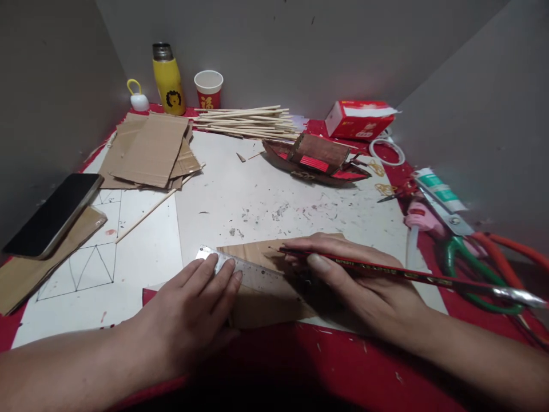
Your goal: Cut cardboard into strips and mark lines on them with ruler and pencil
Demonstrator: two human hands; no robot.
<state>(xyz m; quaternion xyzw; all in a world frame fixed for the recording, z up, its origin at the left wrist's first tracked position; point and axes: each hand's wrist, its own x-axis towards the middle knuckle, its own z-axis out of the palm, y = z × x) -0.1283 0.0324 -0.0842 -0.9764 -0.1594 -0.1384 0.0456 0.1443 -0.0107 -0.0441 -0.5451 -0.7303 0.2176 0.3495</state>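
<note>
My left hand (193, 306) presses a clear ruler (257, 276) against a piece of brown cardboard (266, 309), its fingers bent over the ruler's left part. In my right hand (360, 280) is a dark red pencil (386, 269), pinched between thumb and fingers. The pencil's tip is close above the cardboard, just beyond the ruler's far edge; I cannot tell whether it touches. Its silver end points to the right. The cardboard lies on white paper at the near edge, partly hidden by both hands and in shadow.
A brown model boat (315, 160) stands behind my hands. Wooden sticks (244, 121), cardboard sheets (150, 149), a yellow bottle (168, 80), a paper cup (209, 91) and a red tissue pack (359, 120) line the back. At left lies a phone (55, 214); at right, green-handled scissors (454, 257) and a pink glue gun (422, 217).
</note>
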